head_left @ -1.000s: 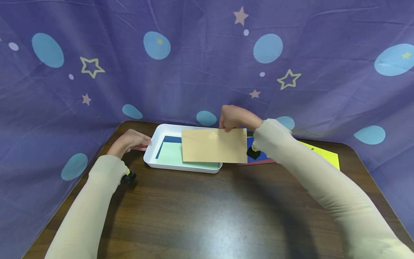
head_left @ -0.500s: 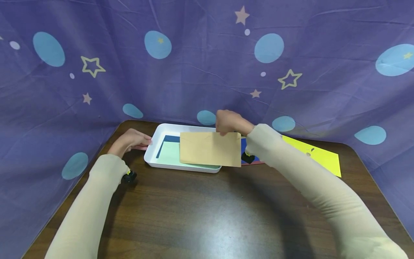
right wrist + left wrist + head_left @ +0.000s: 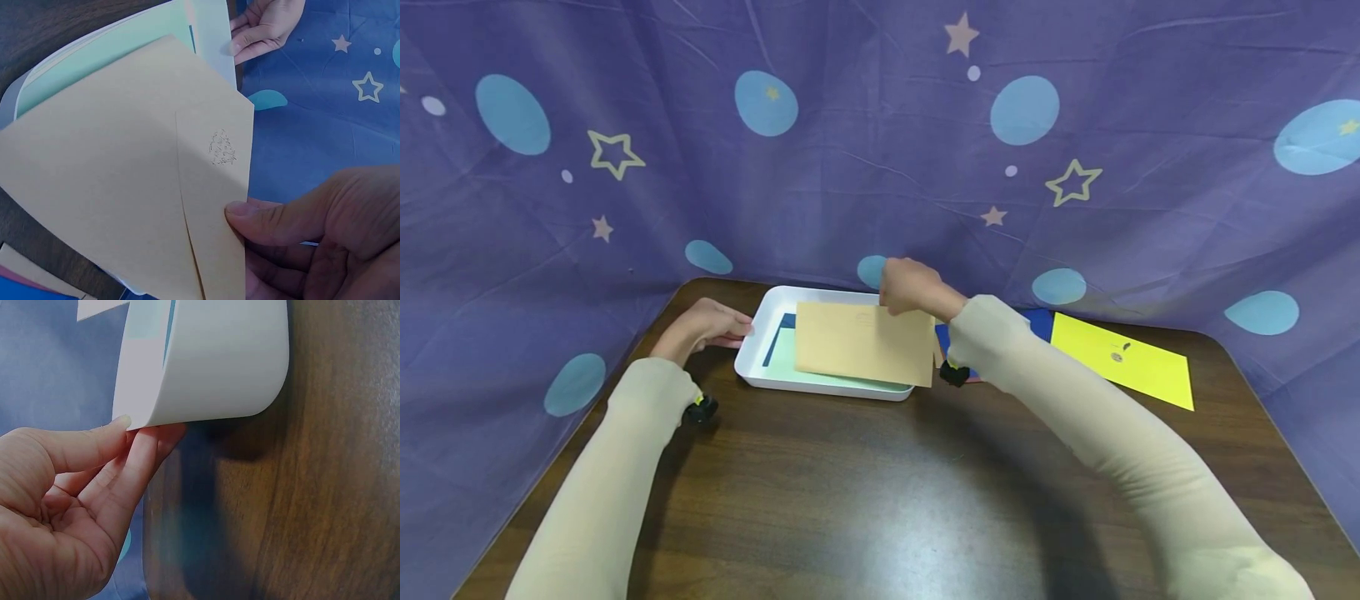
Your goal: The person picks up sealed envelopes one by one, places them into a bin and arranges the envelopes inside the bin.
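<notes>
My right hand (image 3: pixel 912 286) pinches the far edge of a tan paper envelope (image 3: pixel 861 343), thumb on top in the right wrist view, where a flap line and a small dark print (image 3: pixel 222 149) show. The envelope hangs over a shallow white tray (image 3: pixel 760 350), covering its right part. Inside the tray lie a pale green envelope (image 3: pixel 784 354) and a dark blue one (image 3: pixel 787 321), both partly hidden. At the tray's left end my left hand (image 3: pixel 703 323) pinches the rim between thumb and fingers, as the left wrist view shows (image 3: pixel 94 481).
Right of the tray lies a yellow envelope (image 3: pixel 1150 367) with small dark marks. Blue (image 3: pixel 1039 322), reddish and tan paper pieces lie partly under the right forearm. The brown wooden table (image 3: pixel 820 500) ends at a purple patterned cloth (image 3: pixel 820 192) behind.
My right hand has moved left with the tan envelope, bringing it farther over the tray. More of the yellow and blue envelopes shows. The left hand stays on the rim.
</notes>
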The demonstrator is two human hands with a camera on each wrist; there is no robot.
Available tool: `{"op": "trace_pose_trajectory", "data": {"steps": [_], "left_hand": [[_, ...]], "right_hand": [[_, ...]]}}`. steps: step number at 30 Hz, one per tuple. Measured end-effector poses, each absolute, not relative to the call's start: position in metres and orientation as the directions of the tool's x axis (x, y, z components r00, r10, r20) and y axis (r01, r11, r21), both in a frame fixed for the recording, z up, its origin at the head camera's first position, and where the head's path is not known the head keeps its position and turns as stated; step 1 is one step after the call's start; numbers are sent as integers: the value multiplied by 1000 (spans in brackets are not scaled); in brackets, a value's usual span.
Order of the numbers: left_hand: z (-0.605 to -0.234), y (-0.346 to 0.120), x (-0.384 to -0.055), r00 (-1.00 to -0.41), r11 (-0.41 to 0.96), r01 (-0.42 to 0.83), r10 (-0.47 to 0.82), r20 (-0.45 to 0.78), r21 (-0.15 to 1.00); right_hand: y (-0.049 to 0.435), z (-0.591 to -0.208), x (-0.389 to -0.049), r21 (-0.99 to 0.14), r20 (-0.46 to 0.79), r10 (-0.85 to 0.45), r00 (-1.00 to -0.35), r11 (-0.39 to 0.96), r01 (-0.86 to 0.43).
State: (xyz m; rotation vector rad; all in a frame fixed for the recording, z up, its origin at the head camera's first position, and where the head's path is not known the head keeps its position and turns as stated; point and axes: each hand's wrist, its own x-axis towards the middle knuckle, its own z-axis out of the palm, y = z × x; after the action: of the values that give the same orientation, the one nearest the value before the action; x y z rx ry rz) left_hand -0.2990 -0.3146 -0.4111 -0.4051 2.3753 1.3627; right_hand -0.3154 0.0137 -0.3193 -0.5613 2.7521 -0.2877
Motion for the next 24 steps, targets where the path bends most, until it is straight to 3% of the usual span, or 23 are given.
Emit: {"op": "trace_pose_trajectory", "data": {"steps": [24], "left_hand": [[-411,-313,-298,-892,475,-423,-66,-448,772]], "right_hand": [[-2,-342,-318,-337,-128,-440,-889,862,-378]]}}
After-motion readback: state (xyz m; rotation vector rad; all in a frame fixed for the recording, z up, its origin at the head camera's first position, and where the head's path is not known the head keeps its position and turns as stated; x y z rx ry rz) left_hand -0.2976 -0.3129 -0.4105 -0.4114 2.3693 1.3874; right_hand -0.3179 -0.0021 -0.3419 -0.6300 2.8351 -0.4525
